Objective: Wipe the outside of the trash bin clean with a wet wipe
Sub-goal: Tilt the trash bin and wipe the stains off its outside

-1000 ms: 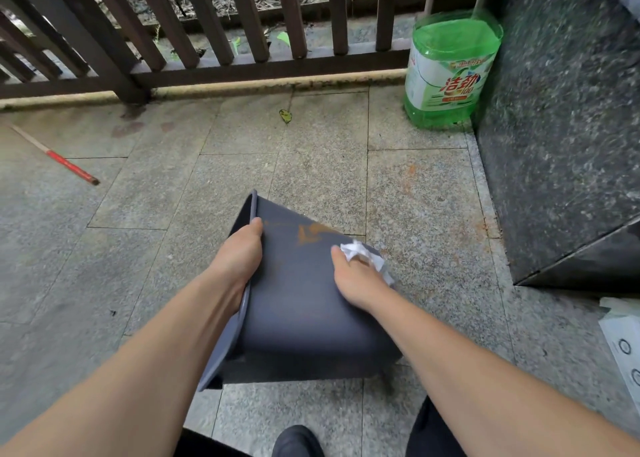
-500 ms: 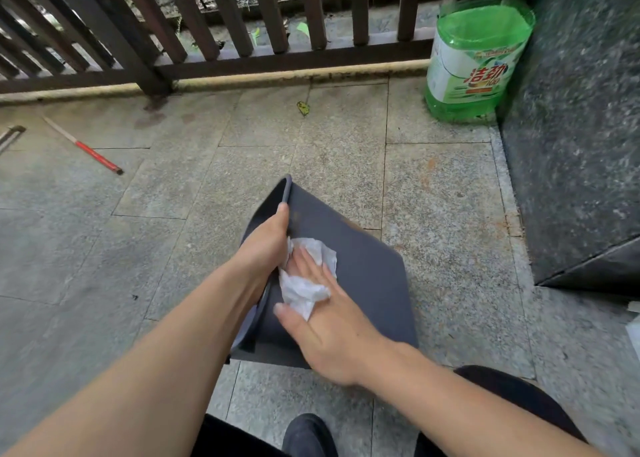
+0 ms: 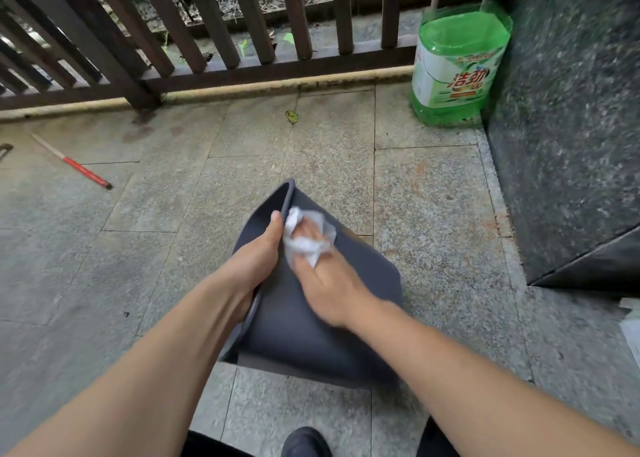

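A dark grey trash bin (image 3: 304,335) lies tipped on the stone floor, its open rim to the left and one flat side facing up. My left hand (image 3: 254,261) grips the rim, thumb over the edge. My right hand (image 3: 329,283) presses a crumpled white wet wipe (image 3: 304,238) against the upper side of the bin, close to the rim and right beside my left thumb. The wipe covers my fingertips.
A large green detergent jug (image 3: 457,65) stands at the back right, against a dark granite block (image 3: 571,127). A brown wooden railing (image 3: 207,41) runs along the back. A red-tipped stick (image 3: 74,162) lies on the floor at left. My shoe (image 3: 304,442) shows at the bottom.
My right hand has swept the wipe from the bin's right side across to the rim, then slightly up along it. The orange smear seen earlier no longer shows. The left hand keeps its grip.
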`<action>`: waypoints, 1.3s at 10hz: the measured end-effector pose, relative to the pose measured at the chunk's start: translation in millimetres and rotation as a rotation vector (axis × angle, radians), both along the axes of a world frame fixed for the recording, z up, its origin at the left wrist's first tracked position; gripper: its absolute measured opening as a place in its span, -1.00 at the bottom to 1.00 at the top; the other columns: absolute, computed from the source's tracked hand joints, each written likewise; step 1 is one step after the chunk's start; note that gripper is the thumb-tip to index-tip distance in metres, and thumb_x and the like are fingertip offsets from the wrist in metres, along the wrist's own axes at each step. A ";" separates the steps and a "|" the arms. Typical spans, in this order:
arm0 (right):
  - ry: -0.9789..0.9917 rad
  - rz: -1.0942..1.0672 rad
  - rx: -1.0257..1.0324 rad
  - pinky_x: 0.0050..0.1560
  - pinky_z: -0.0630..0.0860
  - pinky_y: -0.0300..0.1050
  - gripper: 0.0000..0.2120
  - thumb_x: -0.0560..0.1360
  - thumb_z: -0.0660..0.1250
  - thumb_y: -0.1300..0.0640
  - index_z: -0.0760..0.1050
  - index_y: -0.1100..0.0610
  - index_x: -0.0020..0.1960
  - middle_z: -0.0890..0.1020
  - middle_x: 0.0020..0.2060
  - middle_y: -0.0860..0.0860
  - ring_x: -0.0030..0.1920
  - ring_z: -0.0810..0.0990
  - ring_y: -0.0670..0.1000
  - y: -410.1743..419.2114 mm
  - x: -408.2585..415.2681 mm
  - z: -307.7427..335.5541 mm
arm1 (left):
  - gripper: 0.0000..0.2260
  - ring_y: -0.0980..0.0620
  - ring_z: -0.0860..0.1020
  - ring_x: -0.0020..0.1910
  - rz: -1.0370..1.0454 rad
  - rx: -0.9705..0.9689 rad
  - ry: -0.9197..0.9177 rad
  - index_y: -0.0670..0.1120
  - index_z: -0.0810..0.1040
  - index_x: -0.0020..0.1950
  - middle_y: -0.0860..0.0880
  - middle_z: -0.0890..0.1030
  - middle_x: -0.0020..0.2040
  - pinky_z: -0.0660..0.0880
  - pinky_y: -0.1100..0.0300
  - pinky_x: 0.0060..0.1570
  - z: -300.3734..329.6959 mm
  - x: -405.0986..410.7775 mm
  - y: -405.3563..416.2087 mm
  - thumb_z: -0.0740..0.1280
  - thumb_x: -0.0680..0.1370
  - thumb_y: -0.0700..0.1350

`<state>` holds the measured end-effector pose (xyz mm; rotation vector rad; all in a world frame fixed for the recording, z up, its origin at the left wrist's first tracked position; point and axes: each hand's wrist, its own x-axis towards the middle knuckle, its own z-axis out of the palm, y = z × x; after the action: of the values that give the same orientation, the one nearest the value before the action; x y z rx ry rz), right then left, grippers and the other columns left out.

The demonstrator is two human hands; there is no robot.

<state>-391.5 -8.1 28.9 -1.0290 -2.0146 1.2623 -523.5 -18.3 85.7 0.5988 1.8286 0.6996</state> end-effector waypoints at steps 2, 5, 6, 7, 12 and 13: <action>-0.149 -0.189 -0.300 0.38 0.30 0.01 -0.55 0.65 0.00 -0.01 0.31 0.05 0.50 0.47 0.42 0.17 0.43 0.40 0.20 61.2 -12.2 0.0 | -0.45 0.01 0.74 -0.14 -0.023 0.033 -0.171 -0.09 0.71 -0.01 -0.05 0.77 -0.11 0.64 0.22 -0.35 -1.9 6.0 -3.5 0.17 0.59 0.33; 0.071 -0.039 -0.199 0.60 -0.21 -0.08 -0.42 0.64 -0.04 -0.12 -0.24 -0.27 0.57 -0.22 0.55 -0.38 0.55 -0.31 -0.30 -81.0 -2.2 6.2 | -0.36 0.03 0.74 -0.17 -0.079 -0.015 -0.057 -0.03 0.78 -0.16 -0.05 0.77 -0.14 0.60 0.12 -0.08 -3.4 -2.9 -0.5 0.15 0.51 0.45; 0.026 -0.154 -0.019 0.60 -0.08 -0.06 -0.40 0.63 0.08 -0.04 -0.15 -0.25 0.56 -0.10 0.57 -0.32 0.59 -0.17 -0.21 -128.7 -7.0 2.8 | -0.50 0.09 0.73 -0.25 -0.084 -0.010 -0.070 0.16 0.75 -0.32 0.06 0.76 -0.23 0.59 0.25 -0.31 -6.7 -3.2 -3.5 0.21 0.48 0.45; -0.021 -0.242 0.130 0.51 0.08 0.01 -0.34 0.55 0.17 0.03 0.02 0.00 0.60 0.09 0.59 -0.09 0.61 -0.02 -0.11 -149.4 -12.5 -6.0 | -0.56 0.05 0.74 -0.23 -0.086 -0.029 -0.111 0.21 0.73 -0.32 0.03 0.76 -0.21 0.60 0.24 -0.38 -6.5 3.2 -2.6 0.24 0.44 0.47; 0.035 -0.648 -0.281 0.33 0.40 0.17 -0.60 0.62 -0.05 -0.09 0.32 -0.06 0.40 0.42 0.23 0.00 0.26 0.36 0.12 -101.1 15.6 -11.1 | -0.39 -0.06 0.74 -0.18 0.053 -0.034 -0.126 -0.08 0.69 0.04 -0.07 0.77 -0.13 0.67 0.02 -0.13 3.8 21.9 8.9 0.27 0.45 0.44; 0.128 -0.546 -0.171 0.34 0.40 0.11 -0.66 0.66 -0.02 -0.02 0.23 -0.23 0.40 0.36 0.23 -0.22 0.30 0.34 -0.03 -109.8 12.8 3.8 | -0.37 -0.08 0.74 -0.16 0.061 -0.038 -0.107 -0.07 0.69 0.07 -0.07 0.77 -0.10 0.66 -0.03 -0.04 2.9 26.9 12.3 0.29 0.41 0.45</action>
<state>-378.7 -117.9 32.7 -1.4172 -1.4080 1.1702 -496.6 -6.1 88.7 0.4740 1.7631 0.7219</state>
